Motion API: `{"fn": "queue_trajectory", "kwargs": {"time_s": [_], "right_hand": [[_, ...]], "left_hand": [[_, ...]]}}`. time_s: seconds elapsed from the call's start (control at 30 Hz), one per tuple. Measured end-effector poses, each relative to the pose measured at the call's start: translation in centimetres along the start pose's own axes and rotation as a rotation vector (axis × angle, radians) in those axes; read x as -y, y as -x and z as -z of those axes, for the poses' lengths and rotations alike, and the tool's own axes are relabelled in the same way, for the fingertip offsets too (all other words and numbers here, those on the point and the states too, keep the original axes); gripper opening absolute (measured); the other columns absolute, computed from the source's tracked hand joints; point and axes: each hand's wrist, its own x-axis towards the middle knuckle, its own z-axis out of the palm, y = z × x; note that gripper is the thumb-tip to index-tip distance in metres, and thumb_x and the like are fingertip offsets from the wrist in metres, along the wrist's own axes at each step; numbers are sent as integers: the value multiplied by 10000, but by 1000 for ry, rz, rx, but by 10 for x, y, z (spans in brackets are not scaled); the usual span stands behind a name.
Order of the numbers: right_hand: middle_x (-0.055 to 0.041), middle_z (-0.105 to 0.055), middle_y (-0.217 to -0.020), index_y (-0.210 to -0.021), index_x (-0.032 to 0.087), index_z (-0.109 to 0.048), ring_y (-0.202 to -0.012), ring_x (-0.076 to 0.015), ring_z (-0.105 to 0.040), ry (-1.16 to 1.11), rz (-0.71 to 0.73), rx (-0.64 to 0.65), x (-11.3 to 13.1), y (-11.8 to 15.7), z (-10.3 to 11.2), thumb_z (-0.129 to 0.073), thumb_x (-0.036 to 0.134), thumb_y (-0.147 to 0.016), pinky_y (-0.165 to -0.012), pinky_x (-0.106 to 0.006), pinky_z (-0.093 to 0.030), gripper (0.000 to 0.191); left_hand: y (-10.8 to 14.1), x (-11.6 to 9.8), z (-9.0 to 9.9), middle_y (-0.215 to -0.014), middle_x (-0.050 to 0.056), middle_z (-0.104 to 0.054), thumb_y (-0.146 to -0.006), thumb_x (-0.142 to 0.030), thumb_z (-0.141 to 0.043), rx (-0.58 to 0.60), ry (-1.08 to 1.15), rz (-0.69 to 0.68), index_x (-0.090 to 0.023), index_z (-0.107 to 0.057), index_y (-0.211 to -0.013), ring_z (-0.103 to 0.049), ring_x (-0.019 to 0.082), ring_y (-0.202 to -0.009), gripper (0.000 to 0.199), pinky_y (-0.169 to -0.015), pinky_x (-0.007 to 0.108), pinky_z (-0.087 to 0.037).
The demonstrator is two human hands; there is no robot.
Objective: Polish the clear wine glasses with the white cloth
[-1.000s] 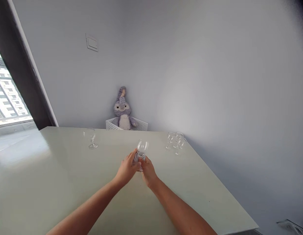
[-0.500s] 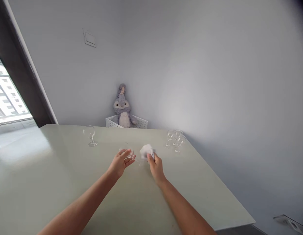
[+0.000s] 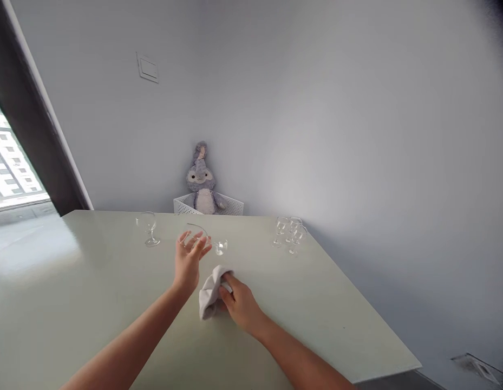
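Note:
My left hand (image 3: 191, 257) is closed around the bowl of a clear stemmed glass (image 3: 220, 247). The glass is tipped on its side, its foot pointing right and its rim facing left. Closer to me, my right hand (image 3: 239, 300) grips a crumpled whitish cloth (image 3: 211, 292) between thumb and fingers, low over the table. The cloth and the glass are apart. Part of the bowl is hidden behind my left fingers.
One stemmed glass (image 3: 149, 230) stands upright at the back left of the pale table (image 3: 300, 319). Three more glasses (image 3: 293, 234) stand together near the right edge. Behind the table, a plush rabbit (image 3: 203, 187) sits in a white perforated basket (image 3: 235, 207) by the wall.
My right hand has brought the cloth nearer to me and leftward, away from the glass. My left hand has shifted slightly left and up, and the glass's foot now shows on the right.

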Motion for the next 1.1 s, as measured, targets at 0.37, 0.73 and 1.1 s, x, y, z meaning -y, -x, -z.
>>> {"fn": "queue_trajectory", "kwargs": {"time_s": [0.37,0.73,1.1], "right_hand": [[8,-654,-830,-927,257,-596,-730,-151,-584,567,-141,-162,-2,-38,44,-396,310,-853,-607,-231,-350,220],[-47,-658,-860,-982,194,-588,-797,-171,-590,520,-556,-355,-115,-44,117,-384,291,-841,-595,-220,-350,266],[-65,-649,-868,-994,169,-581,-782,-162,-595,461,-597,-412,-145,-58,133,-376,311,-847,-597,-216,-362,289]], "left_hand": [[41,20,-31,-1252,85,-479,-723,-312,-631,507,-525,-87,-311,-280,-1272,-492,237,-1134,651,-920,405,-417],[-5,44,64,-1095,43,-566,-782,-406,-477,212,-1060,-275,-270,-384,-1183,-540,204,-1023,434,-865,393,-447],[-16,64,91,-1039,56,-570,-755,-454,-472,146,-1072,-84,-255,-409,-1146,-608,192,-783,444,-751,375,-490]]}}
